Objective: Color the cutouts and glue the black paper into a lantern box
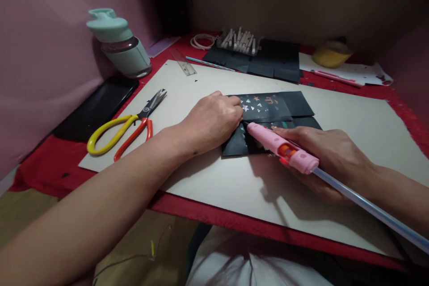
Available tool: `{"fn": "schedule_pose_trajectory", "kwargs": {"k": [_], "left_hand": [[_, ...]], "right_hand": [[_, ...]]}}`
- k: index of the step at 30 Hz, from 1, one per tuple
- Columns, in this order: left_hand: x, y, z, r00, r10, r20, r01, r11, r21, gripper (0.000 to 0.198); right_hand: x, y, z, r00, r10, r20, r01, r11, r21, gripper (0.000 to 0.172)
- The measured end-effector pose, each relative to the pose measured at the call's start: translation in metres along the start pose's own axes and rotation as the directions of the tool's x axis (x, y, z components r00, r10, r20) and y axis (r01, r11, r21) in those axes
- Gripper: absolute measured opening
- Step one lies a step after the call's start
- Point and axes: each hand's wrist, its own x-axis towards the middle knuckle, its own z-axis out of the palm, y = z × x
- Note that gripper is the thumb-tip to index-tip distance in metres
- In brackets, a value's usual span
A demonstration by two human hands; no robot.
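Pressing left hand [212,120] down on black paper [278,107], with fingers bunched together and knuckles up; cannot tell whether pinching an edge or only pressing. Gripping pink pen-shaped tool [281,145] in right hand [331,156], closed tight round the barrel, tip down and touching the paper just beside the left fingertips. Clear rod [368,208] sticking out of the tool's back end toward lower right.

Black paper flat near centre of beige board [234,187], folded in panels, with small triangles and stars in pale and pinkish colours on the upper panel. Board on red cloth [50,161].

Containers:
- Mint bottle [120,44] at far left by the pink wall, with lid shut and a clear band under the lid. Contents not discernible.
- Clear tray [239,40] at back centre, holding a row of white sticks side by side.
- Yellow tub [331,53] at back right, blurred. Contents not discernible.

Elsewhere:
- Scissors [125,127] with yellow and red handles, blades shut, at board's left edge, well apart from both hands.
- Dark phone [97,107] left of scissors, on the cloth.
- Clear ruler [184,66] and blue striped stick [211,64] at board's far edge.
- Loose black sheets [268,60] under and in front of the tray.
- White cord loop [203,41] just left of the tray.
- White sheet [348,71] at back right, with pink pen [335,78] on it.
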Motion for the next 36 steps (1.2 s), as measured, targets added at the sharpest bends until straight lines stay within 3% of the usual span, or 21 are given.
{"fn": "schedule_pose_trajectory", "kwargs": {"k": [7, 13, 19, 25, 28, 32, 34, 36], "left_hand": [[0.001, 0.003, -0.002, 0.999, -0.025, 0.048, 0.025, 1.000, -0.007, 0.025], [-0.002, 0.000, 0.000, 1.000, -0.003, -0.025, 0.003, 1.000, -0.010, 0.027], [-0.003, 0.001, 0.001, 1.000, -0.009, -0.014, 0.008, 1.000, -0.026, 0.027], [-0.002, 0.002, -0.001, 1.000, -0.019, 0.018, 0.019, 0.999, -0.034, 0.025], [-0.004, 0.002, -0.001, 1.000, -0.005, -0.004, 0.005, 1.000, -0.029, 0.025], [-0.011, 0.000, 0.002, 0.998, 0.027, -0.064, -0.030, 0.999, -0.045, 0.027], [-0.014, 0.000, 0.002, 0.996, 0.049, -0.070, -0.053, 0.997, -0.054, 0.030], [-0.018, 0.000, 0.000, 0.995, 0.075, -0.059, -0.078, 0.996, -0.049, 0.035]], "right_hand": [[0.000, -0.001, -0.001, 1.000, 0.006, -0.004, -0.006, 1.000, 0.019, 0.009], [-0.004, 0.002, -0.002, 1.000, -0.015, -0.011, 0.015, 1.000, 0.020, 0.018], [-0.005, 0.003, -0.003, 1.000, 0.010, -0.005, -0.010, 1.000, -0.007, 0.023], [-0.009, 0.002, -0.003, 0.999, -0.002, -0.048, 0.004, 0.999, 0.047, 0.029], [-0.012, -0.001, -0.006, 0.989, 0.077, -0.129, -0.062, 0.991, 0.117, 0.032], [-0.016, 0.000, -0.009, 0.907, 0.357, -0.223, -0.274, 0.902, 0.333, 0.026], [-0.017, 0.004, -0.009, 0.819, 0.536, -0.205, -0.351, 0.751, 0.560, 0.022], [-0.017, 0.007, -0.009, 0.727, 0.674, -0.130, -0.358, 0.533, 0.766, 0.024]]}}
